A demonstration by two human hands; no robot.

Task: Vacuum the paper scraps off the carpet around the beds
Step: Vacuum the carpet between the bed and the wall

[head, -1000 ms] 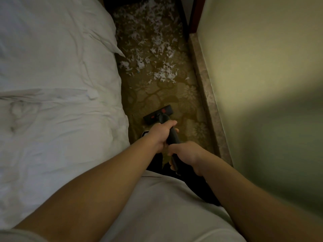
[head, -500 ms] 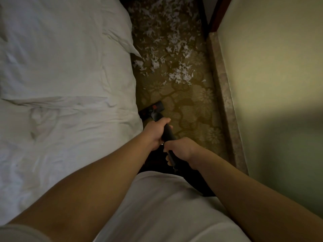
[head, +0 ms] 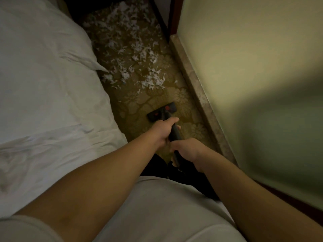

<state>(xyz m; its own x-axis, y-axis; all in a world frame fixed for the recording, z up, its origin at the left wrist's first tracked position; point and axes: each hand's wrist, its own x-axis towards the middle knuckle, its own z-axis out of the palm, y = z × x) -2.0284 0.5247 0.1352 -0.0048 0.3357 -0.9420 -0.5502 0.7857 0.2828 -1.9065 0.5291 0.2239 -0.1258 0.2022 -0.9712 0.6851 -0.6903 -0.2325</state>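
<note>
White paper scraps (head: 134,55) lie thick on the patterned olive carpet (head: 157,96) in the narrow aisle beyond the vacuum. The black vacuum head (head: 162,111), with two red marks, sits flat on the carpet just short of the nearest scraps. Its dark tube (head: 174,135) runs back toward me. My left hand (head: 164,130) grips the tube near the head. Just behind it, my right hand (head: 187,151) grips the tube's upper part.
A bed with white sheets (head: 52,95) fills the left side, its cover hanging over the aisle's edge. A stone skirting (head: 201,102) and a pale wall (head: 244,58) bound the aisle on the right. Dark furniture (head: 162,13) closes the far end.
The vacuum head has moved forward and to the right, away from the bed's edge toward the middle of the aisle. Both hands keep their grip on the tube.
</note>
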